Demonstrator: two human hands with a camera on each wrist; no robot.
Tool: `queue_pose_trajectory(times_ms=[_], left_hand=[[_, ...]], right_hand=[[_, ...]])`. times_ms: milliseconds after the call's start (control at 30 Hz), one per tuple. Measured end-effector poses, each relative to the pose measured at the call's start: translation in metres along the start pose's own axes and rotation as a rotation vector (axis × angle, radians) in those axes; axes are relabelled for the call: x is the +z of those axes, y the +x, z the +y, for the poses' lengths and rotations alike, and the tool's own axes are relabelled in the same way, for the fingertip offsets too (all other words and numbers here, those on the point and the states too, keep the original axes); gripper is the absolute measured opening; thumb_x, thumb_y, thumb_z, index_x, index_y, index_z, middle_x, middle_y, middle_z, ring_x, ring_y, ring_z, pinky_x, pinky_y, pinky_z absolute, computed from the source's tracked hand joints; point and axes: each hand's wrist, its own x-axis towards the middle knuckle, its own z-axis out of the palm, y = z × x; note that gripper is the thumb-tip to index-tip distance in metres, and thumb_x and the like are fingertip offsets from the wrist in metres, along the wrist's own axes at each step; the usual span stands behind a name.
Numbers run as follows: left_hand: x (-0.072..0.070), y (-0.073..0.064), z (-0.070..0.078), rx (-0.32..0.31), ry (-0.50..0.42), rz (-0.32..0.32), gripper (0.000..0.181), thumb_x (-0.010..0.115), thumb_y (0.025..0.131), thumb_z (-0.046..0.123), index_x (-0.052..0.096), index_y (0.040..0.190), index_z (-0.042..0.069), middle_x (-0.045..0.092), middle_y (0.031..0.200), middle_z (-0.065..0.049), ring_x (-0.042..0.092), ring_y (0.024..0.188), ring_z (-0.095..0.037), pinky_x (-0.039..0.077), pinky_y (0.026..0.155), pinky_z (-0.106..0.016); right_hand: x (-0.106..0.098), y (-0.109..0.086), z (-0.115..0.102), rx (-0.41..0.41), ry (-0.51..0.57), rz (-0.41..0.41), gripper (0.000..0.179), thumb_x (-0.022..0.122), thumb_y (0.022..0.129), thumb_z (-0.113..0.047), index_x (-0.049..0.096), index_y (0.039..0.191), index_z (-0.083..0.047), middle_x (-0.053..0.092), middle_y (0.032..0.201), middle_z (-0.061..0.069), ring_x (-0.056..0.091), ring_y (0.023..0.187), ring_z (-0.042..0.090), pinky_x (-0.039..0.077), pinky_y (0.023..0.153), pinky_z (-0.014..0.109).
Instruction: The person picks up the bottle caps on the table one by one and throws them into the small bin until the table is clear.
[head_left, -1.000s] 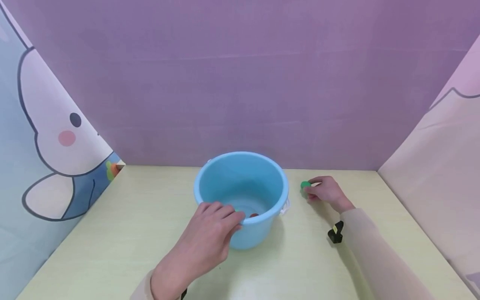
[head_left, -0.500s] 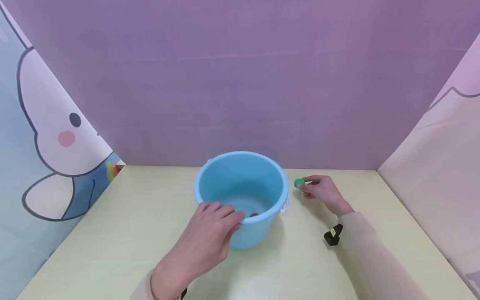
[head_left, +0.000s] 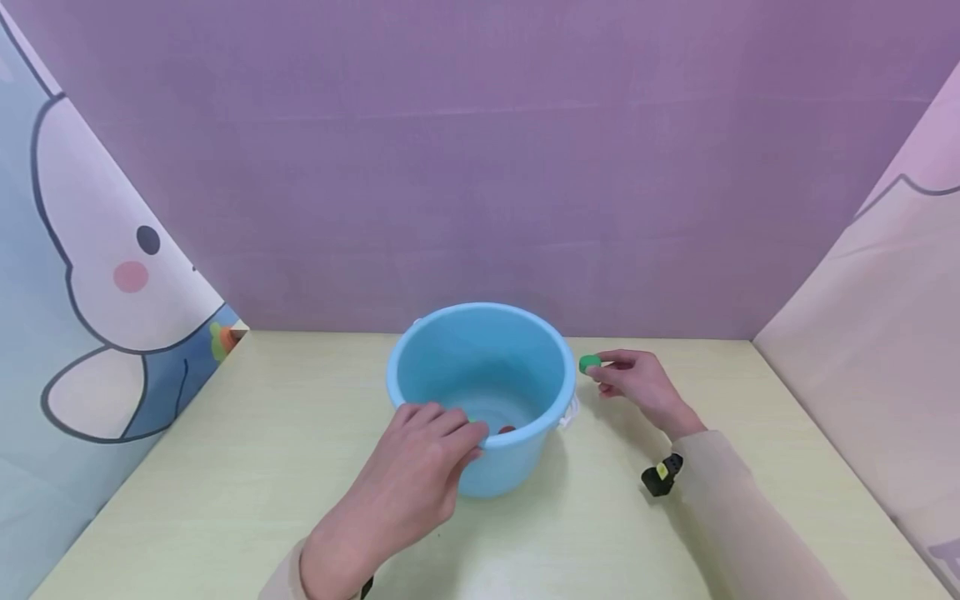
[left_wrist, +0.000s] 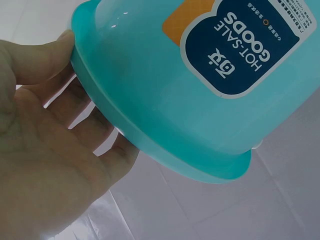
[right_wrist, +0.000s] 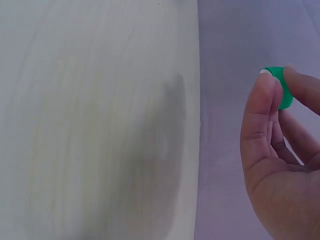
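Note:
A light blue bucket [head_left: 495, 467] stands upright on the table near the back. My left hand [head_left: 408, 475] grips its near rim, fingers over the edge and thumb outside, as the left wrist view shows beside the bucket's printed label [left_wrist: 232, 55]. Between thumb and fingertips, my right hand [head_left: 637, 383] pinches a small green block [head_left: 589, 363] just right of the bucket's rim. The right wrist view shows the same green block [right_wrist: 286, 92] partly covered by the fingers. Inside the bucket, a small reddish piece [head_left: 507, 429] and a sliver of green show behind the near rim.
The pale wooden table [head_left: 262, 467] runs back to a purple cloth wall [head_left: 480, 167]. Printed cloth with a cartoon rabbit [head_left: 127, 225] hangs on the left, and another cloth [head_left: 885, 350] on the right. A white handle end [head_left: 572, 412] sticks out at the bucket's right side.
My right hand has moved left with the green block, from out over the table to close beside the bucket's rim. The left hand and the bucket have stayed put.

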Motion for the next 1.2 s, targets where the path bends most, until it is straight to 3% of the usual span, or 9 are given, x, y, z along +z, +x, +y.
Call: queue_pose_trajectory(times_ms=[367, 600, 833, 1033, 1200], left_hand=[[0.001, -0.001, 0.0, 0.002, 0.0, 0.002, 0.02, 0.08, 0.087, 0.012, 0.068, 0.102, 0.017, 0.062, 0.085, 0.006, 0.054, 0.082, -0.016, 0.044, 0.077, -0.036], [0.0, 0.0, 0.0, -0.005, -0.003, -0.001, 0.02, 0.081, 0.087, 0.012, 0.068, 0.102, 0.017, 0.063, 0.086, 0.006, 0.055, 0.083, -0.016, 0.045, 0.077, -0.036], [0.0, 0.0, 0.0, -0.002, -0.006, 0.007, 0.021, 0.081, 0.086, 0.012, 0.068, 0.101, 0.017, 0.063, 0.086, 0.006, 0.055, 0.083, -0.016, 0.045, 0.077, -0.036], [0.001, 0.0, 0.0, -0.003, -0.007, 0.003, 0.02, 0.081, 0.086, 0.012, 0.068, 0.101, 0.017, 0.063, 0.086, 0.006, 0.055, 0.083, -0.016, 0.045, 0.077, -0.036], [0.001, 0.0, 0.0, -0.008, -0.008, 0.001, 0.02, 0.081, 0.086, 0.012, 0.068, 0.102, 0.016, 0.064, 0.087, 0.005, 0.055, 0.083, -0.016, 0.045, 0.077, -0.036]], right_hand=[[0.003, -0.005, -0.009, -0.073, -0.002, 0.008, 0.053, 0.075, 0.095, -0.029, 0.06, 0.134, 0.002, 0.067, 0.117, 0.025, 0.066, 0.097, 0.046, 0.059, 0.083, 0.039], [0.004, -0.011, -0.023, -0.125, 0.009, 0.029, 0.05, 0.075, 0.094, -0.025, 0.061, 0.134, 0.002, 0.071, 0.103, 0.013, 0.069, 0.086, 0.035, 0.059, 0.078, 0.035], [0.004, -0.018, -0.037, -0.145, 0.015, 0.042, 0.053, 0.076, 0.093, -0.027, 0.061, 0.135, 0.0, 0.07, 0.104, 0.015, 0.069, 0.077, 0.022, 0.059, 0.078, 0.033], [0.004, -0.022, -0.044, -0.159, 0.001, 0.058, 0.051, 0.077, 0.093, -0.03, 0.063, 0.134, -0.002, 0.071, 0.103, 0.013, 0.069, 0.076, 0.022, 0.058, 0.078, 0.031], [0.005, -0.026, -0.05, -0.198, 0.005, 0.059, 0.048, 0.076, 0.094, -0.029, 0.064, 0.132, -0.003, 0.069, 0.105, 0.02, 0.068, 0.076, 0.023, 0.058, 0.076, 0.032]])
